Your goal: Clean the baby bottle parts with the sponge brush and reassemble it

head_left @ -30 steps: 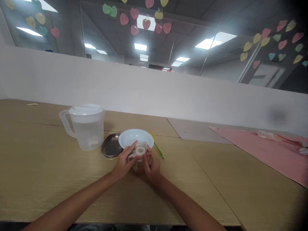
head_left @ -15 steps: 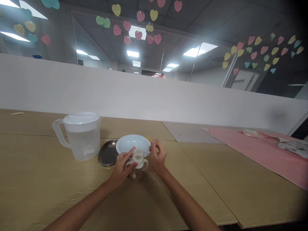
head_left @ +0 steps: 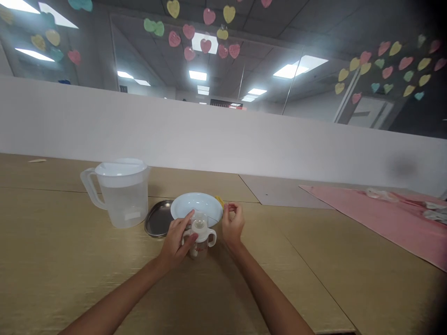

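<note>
My left hand (head_left: 179,239) is wrapped round the side of a clear baby bottle (head_left: 199,250) with a white collar, two white side handles and a clear domed cap. The bottle stands upright on the table, with red print on its front. To its right, my right hand (head_left: 233,224) is raised with thumb and fingers pinched together, apart from the bottle. A faint thin line runs from near the cap toward these fingers; what they hold, if anything, is too small to make out. Just behind the bottle is a white bowl (head_left: 196,196), partly covered by it.
A large translucent lidded pitcher (head_left: 126,200) with liquid stands at left. Beside it lies a dark metal tray (head_left: 158,224), partly under the bowl's edge. Something yellow (head_left: 220,200) sits at the bowl's right rim. A pink cloth (head_left: 370,218) spreads across the right side of the table (head_left: 104,274).
My right hand has drawn slightly right, away from the bottle and bowl. The left hand keeps its hold on the bottle. The whole view has shifted a little.
</note>
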